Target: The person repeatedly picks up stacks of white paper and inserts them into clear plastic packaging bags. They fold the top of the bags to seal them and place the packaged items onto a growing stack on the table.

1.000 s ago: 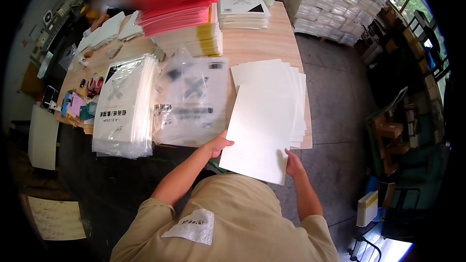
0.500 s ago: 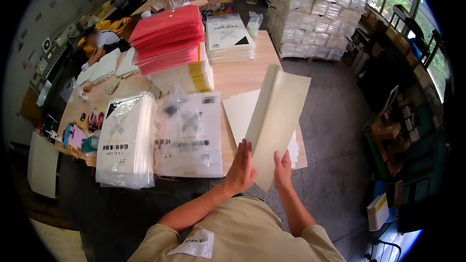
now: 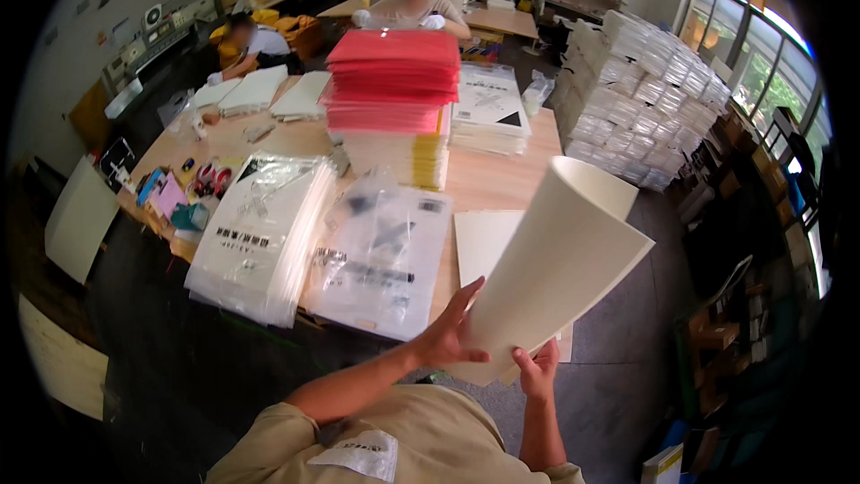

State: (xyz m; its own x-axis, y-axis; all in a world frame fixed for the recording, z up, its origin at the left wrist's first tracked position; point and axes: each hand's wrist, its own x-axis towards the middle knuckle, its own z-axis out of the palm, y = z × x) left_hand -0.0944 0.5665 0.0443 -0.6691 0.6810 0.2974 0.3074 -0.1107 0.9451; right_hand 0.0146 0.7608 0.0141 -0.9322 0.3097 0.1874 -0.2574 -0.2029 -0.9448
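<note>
Large cream-white paper sheets (image 3: 546, 273) are held up in front of me, bowed into a wide curl open at the top. My left hand (image 3: 451, 332) grips their lower left side, fingers spread along the edge. At the lower right edge my right hand (image 3: 537, 369) pinches them, thumb in front and the other fingers partly hidden behind. How many sheets there are, I cannot tell. Flat white paper (image 3: 479, 237) lies on the table beneath, partly covered by the curl. Left of it lies a printed white pack (image 3: 385, 278) with crumpled clear plastic on top.
A pile of plastic-wrapped packs (image 3: 260, 242) occupies the wooden table's (image 3: 484, 175) near left. Behind stand a tall red stack (image 3: 391, 81) and more printed packs (image 3: 488, 103). Scissors (image 3: 212, 177) lie at left. Wrapped bundles (image 3: 640, 99) are piled beyond the table; co-workers sit across it.
The sheets have gone from a narrow fold to a wider curl and leaned right. My left hand's fingers have spread along the edge. The view has shifted, so the table appears further right.
</note>
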